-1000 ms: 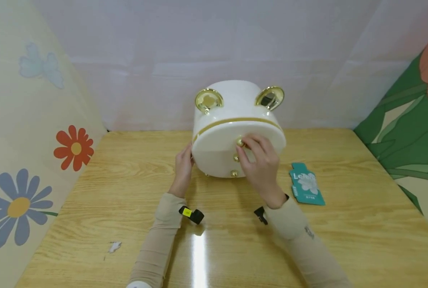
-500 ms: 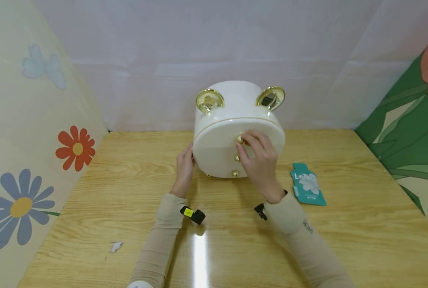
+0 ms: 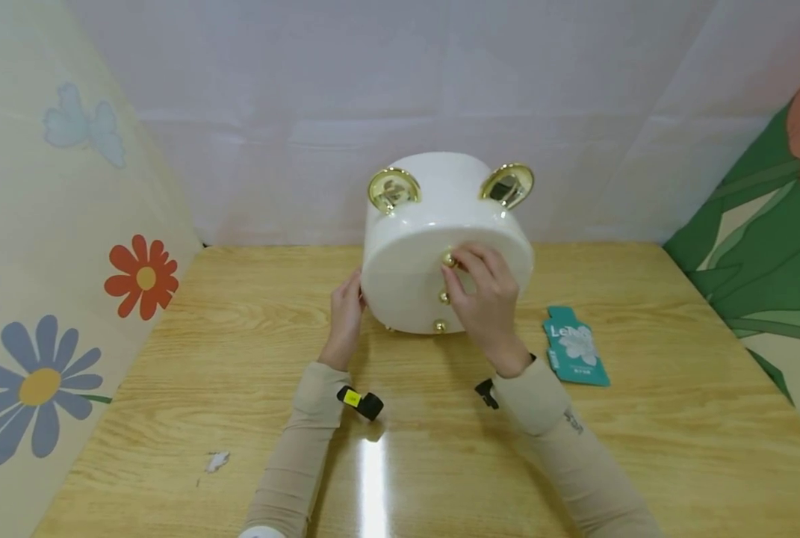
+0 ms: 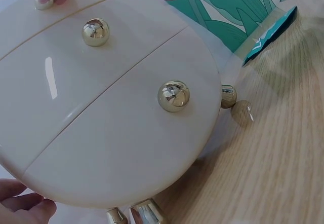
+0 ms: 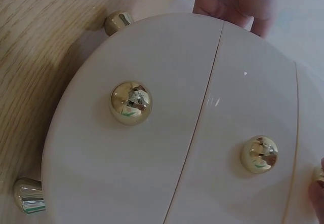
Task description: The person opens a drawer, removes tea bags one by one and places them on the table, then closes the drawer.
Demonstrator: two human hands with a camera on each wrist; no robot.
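A glossy white drawer box (image 3: 406,288) with two gold ears stands on the table, its rounded front toward me. Gold round knobs run down that front; the left wrist view shows the middle knob (image 4: 95,32) and the lowest knob (image 4: 173,96) up close. My right hand (image 3: 490,302) pinches the top knob (image 3: 450,259) between thumb and fingers. The top drawer sits flush with the front, a thin seam below it. Against the box's left side rests my left hand (image 3: 346,314), its fingers (image 5: 235,1) along the edge and partly hidden behind it.
A teal printed packet (image 3: 577,347) lies on the wooden table (image 3: 642,448), right of the box. Left of my left sleeve is a small pale worn patch (image 3: 216,461). A white cloth backdrop (image 3: 272,149) hangs close behind, with flower-printed panels on both sides.
The top drawer has slid inward: the gold band seen above its front a second ago narrowed to a line and is now gone. Both hands stay in nearly the same places.
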